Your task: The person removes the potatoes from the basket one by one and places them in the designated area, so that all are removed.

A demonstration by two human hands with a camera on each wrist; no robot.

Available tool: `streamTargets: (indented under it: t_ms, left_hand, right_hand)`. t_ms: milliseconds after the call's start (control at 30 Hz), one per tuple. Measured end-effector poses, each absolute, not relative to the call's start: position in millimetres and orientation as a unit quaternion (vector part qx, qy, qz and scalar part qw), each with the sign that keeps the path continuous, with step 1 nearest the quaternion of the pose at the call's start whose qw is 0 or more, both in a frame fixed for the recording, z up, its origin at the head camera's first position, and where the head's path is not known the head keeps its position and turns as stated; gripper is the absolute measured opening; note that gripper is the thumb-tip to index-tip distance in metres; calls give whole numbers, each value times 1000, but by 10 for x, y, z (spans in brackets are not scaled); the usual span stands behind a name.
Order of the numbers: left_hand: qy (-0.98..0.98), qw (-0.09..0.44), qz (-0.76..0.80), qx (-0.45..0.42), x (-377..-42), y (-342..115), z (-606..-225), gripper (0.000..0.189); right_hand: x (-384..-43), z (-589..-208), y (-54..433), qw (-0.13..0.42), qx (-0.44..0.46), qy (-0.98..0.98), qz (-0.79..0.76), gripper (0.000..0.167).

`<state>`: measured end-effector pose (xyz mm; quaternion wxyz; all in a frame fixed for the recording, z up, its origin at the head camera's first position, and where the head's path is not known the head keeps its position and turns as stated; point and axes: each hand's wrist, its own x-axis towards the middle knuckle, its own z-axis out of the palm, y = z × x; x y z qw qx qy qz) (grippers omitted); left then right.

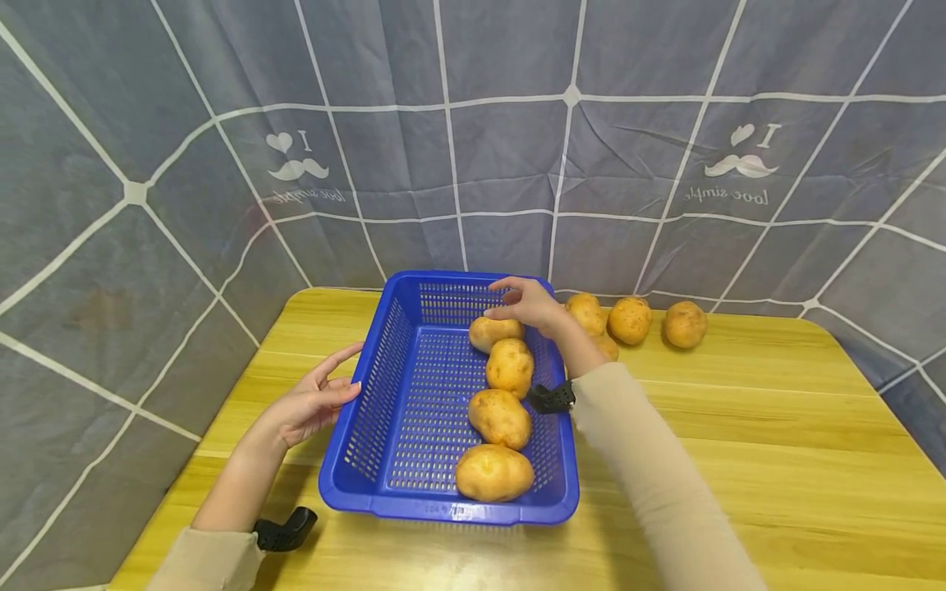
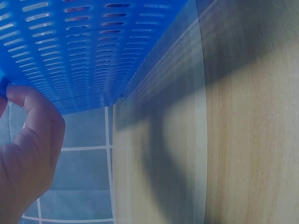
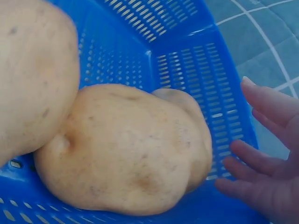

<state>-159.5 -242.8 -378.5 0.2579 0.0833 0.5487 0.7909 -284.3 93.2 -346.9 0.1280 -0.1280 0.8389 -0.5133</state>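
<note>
Left fingers (image 2: 38,107) grip basket (image 1: 346,439) (table potatoes (image 1: 631,321): head view only).

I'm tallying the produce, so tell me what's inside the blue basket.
Four potatoes line the right side of the blue basket. In the head view, the right hand hides its far right corner; whatever lies directly beneath the potatoes is covered.

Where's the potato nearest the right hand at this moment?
In the head view, that potato lies in the blue plastic basket, near its far right corner, by the right hand and just beyond another potato.
</note>
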Motion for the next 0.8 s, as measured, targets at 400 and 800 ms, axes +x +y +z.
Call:
streamTargets:
  t_ms: [400, 800]
  left_hand:
    - [542, 261, 795, 80, -1580, -2410, -3781, 64]
    - [537, 263, 797, 82, -1586, -2425, -3777, 64]
  right_hand:
    - [-2841, -3629, 843, 116, -154, 903, -385, 48]
    - [-2872, -3683, 793, 104, -164, 917, -347, 52]
